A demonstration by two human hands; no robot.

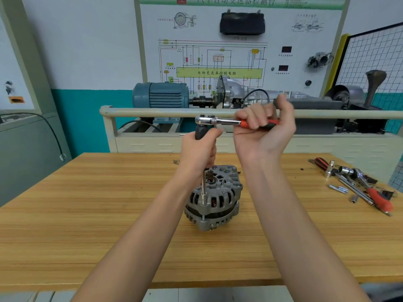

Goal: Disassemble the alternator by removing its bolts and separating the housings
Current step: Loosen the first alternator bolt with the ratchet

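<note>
A grey alternator [214, 198] stands upright on the wooden table [87, 214], shaft end up. A long socket extension [204, 188] rises vertically from a bolt on the alternator's left rim. My left hand [199, 152] grips the dark handle at the top of that extension. A chrome ratchet [216, 121] with a red and black handle sits on top of it, pointing right. My right hand [263, 127] grips the ratchet's handle, palm toward me.
Loose tools lie at the table's right: a red-handled ratchet [379, 199], sockets [329, 171], a screwdriver [321, 163] and small bolts [339, 189]. Behind the table stands a training bench with a rail [152, 112], a blue motor [161, 94] and a gearbox [231, 90].
</note>
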